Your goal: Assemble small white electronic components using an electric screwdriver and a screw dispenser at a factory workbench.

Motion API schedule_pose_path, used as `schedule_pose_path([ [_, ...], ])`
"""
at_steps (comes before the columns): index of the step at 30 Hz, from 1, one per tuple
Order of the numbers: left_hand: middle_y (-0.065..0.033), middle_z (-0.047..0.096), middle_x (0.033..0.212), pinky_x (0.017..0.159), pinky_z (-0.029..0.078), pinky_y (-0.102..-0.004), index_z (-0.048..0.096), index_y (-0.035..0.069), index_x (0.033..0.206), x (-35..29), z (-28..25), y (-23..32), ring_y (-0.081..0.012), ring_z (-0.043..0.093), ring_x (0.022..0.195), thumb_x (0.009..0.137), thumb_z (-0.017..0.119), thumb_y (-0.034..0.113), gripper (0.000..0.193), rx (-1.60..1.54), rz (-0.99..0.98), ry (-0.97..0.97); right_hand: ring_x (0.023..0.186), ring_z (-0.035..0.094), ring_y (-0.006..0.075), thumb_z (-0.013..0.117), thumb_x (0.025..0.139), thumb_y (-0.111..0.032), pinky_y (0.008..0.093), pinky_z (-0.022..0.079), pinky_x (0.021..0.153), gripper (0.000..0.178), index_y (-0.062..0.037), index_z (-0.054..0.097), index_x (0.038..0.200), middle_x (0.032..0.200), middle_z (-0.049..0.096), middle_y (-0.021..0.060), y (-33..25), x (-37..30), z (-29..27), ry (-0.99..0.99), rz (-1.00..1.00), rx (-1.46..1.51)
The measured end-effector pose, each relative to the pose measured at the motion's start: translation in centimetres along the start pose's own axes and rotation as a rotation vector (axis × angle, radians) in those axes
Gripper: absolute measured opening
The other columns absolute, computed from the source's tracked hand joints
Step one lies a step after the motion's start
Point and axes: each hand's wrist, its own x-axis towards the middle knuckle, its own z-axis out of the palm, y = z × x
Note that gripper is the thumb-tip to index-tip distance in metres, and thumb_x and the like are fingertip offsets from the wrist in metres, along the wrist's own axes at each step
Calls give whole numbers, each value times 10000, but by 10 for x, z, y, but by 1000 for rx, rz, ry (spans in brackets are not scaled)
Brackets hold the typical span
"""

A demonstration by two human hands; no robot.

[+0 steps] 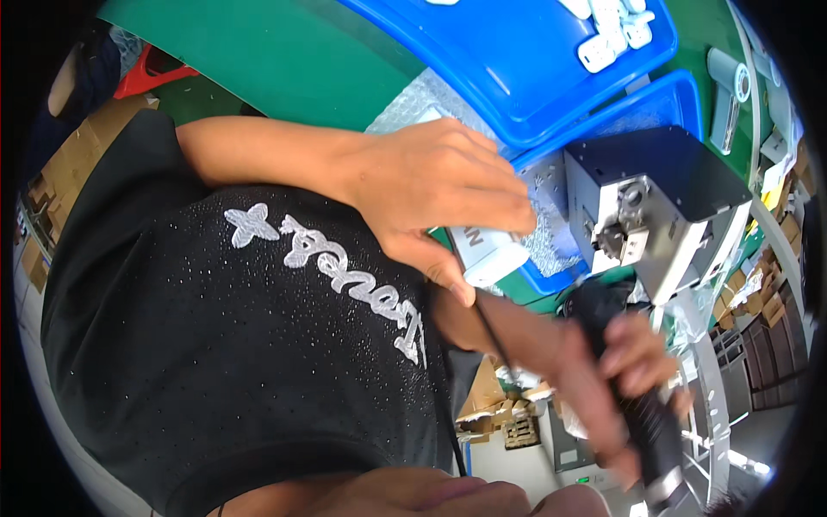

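Your left hand [448, 189] is just right of the view's centre, back uppermost, with its fingers bent over a white plastic casing [491, 261] and the thumb along the near edge. That partly curled span probably keeps the casing steady while leaving its end face clear. You have it just out from your chest; whether it rests on anything, I cannot tell.

At four o'clock, your right hand [622, 379] is blurred, its fingers wrapped around a black cylindrical tool [648, 422]. The tool lies along the palm, a grip that seems meant for firm control, with a silvery end toward five o'clock. How tightly you are gripping it cannot be told.

A box-shaped machine [663, 168] with a black top stands toward two o'clock, its metal mechanism facing your side, likely for easy reach. Beside it, a blue bin [687, 95] holds small pale or metallic bits, too fine to identify. At one o'clock, a larger blue tray [500, 65] keeps white plastic parts [607, 39] together, perhaps to stop them scattering over the green desk [258, 60]. Bubble wrap [418, 99] lies at twelve, perhaps as padding.
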Motion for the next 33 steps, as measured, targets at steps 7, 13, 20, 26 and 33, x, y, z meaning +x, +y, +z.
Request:
schedule_pose_path([
  [7, -103, 607, 850, 577, 447, -389, 586, 32, 1054, 1, -4, 3, -319, 615, 717, 786, 711, 594, 636, -44, -111, -100, 479, 509, 111, 536, 940, -271, 268, 430, 438, 265, -55, 457, 1072, 682, 528, 15, -29, 4, 71, -80, -186, -8],
  [13, -111, 613, 849, 560, 445, -371, 613, -17, 1026, 3, -16, 5, -290, 608, 694, 810, 706, 576, 637, 39, -32, 5, 488, 519, 126, 529, 948, -129, 295, 456, 464, 136, -50, 462, 1037, 651, 524, 1, -15, 17, 79, -145, -194, 123],
  [20, -154, 603, 920, 653, 462, -426, 585, -35, 1077, 3, 9, 10, -340, 609, 811, 893, 612, 580, 643, -46, -14, 6, 503, 526, 141, 528, 944, -123, 322, 463, 477, 129, -52, 462, 1028, 647, 523, 6, 1, 23, 73, -141, -82, 218],
  [26, -136, 587, 896, 622, 414, -410, 557, -31, 1084, -7, 19, 11, -320, 597, 793, 925, 558, 576, 626, 7, -9, 9, 515, 533, 154, 527, 940, -119, 345, 469, 488, 122, -53, 463, 1021, 644, 522, 10, 16, 18, 71, -200, -33, 361],
  [33, -148, 588, 913, 644, 433, -412, 558, -36, 1087, -6, 3, 9, -328, 598, 801, 920, 575, 566, 625, -96, 8, -14, 530, 540, 169, 526, 936, -113, 372, 476, 501, 115, -55, 463, 1013, 640, 520, 15, 5, 26, 82, -259, 42, 344],
])
